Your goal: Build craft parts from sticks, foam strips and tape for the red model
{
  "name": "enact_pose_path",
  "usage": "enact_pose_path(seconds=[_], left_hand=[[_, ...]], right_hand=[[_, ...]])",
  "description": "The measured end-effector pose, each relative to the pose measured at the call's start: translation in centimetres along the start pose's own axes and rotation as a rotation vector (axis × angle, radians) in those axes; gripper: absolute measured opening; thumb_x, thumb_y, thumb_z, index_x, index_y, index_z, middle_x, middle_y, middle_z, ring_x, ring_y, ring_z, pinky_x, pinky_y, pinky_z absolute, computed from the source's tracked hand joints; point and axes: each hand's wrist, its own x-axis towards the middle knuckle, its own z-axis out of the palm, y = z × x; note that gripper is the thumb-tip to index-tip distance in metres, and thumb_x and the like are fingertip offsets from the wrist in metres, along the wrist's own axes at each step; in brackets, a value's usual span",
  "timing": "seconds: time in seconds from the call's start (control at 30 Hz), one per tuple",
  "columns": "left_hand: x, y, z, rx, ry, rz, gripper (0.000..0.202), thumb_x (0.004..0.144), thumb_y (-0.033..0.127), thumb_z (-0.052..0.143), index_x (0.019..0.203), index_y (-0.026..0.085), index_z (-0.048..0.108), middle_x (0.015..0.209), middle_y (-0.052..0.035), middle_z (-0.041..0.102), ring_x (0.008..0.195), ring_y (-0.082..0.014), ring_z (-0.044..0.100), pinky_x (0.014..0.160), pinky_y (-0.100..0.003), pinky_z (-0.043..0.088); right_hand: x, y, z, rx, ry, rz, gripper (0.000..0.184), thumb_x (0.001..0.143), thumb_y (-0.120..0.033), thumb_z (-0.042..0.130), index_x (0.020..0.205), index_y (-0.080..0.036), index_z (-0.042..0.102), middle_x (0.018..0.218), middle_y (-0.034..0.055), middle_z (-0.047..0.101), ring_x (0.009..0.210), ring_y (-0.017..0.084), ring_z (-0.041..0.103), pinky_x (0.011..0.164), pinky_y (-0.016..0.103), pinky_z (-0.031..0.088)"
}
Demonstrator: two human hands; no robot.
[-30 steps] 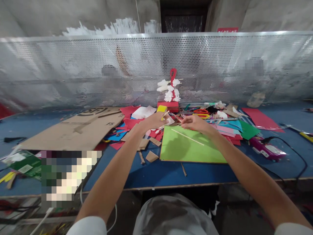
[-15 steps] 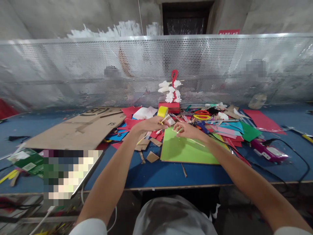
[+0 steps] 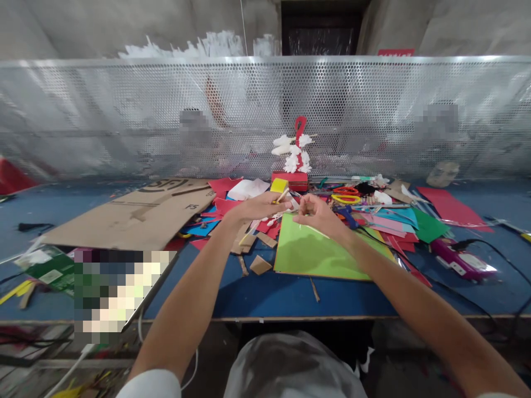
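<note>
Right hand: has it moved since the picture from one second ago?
Yes. Judged against the green sheet, which lies in the same place on the table, the right hand has moved left, closer to the left hand.

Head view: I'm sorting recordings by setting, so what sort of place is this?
Probably a craft workshop: a blue worktable bears a large cardboard sheet and a lime-green sheet.

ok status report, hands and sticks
Left hand gripping pale stick. Right hand over green sheet, at second stick; grip unclear. Red paper scraps crowd nearby.
</note>
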Motion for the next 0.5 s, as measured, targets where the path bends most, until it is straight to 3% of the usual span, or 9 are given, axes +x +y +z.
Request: enact_pose_path(seconds=[0.17,0.33,0.5], left_hand=[[1.2,0.4,1.2,0.114,0.124,0.013,0.045,0.086,0.061,0.057,0.084,0.016,0.057,0.074,-0.0015,0.052,0.066,-0.0134,0.046,0.061,-0.027,0.037],[1.1,-0.8,0.3,0.163,0.171,-0.069,0.034,0.089,0.049,0.056,0.090,0.016,0.058,0.076,-0.0022,0.055,0.066,-0.0136,0.048,0.062,-0.026,0.038],[1.0,-3.8,-0.2,0.374,0.061,-0.130,0.021,0.092,0.029,0.045,0.096,0.017,0.062,0.090,-0.0061,0.065,0.078,-0.0172,0.058,0.069,-0.026,0.042]], right_hand=[[0.4,0.4,1.4,-0.096,0.136,-0.030,0.044,0.070,-0.044,0.081,0.082,-0.024,0.044,0.069,-0.0053,0.053,0.063,0.013,0.048,0.061,0.027,0.039],[0.6,1.5,-0.1,-0.125,0.158,0.056,0.043,0.070,-0.044,0.080,0.086,-0.025,0.045,0.072,-0.0045,0.055,0.066,0.015,0.052,0.062,0.028,0.042],[0.8,2.6,-1.8,-0.005,0.065,0.184,0.042,0.066,-0.034,0.080,0.092,-0.024,0.049,0.085,0.0001,0.064,0.076,0.017,0.059,0.060,0.026,0.043]])
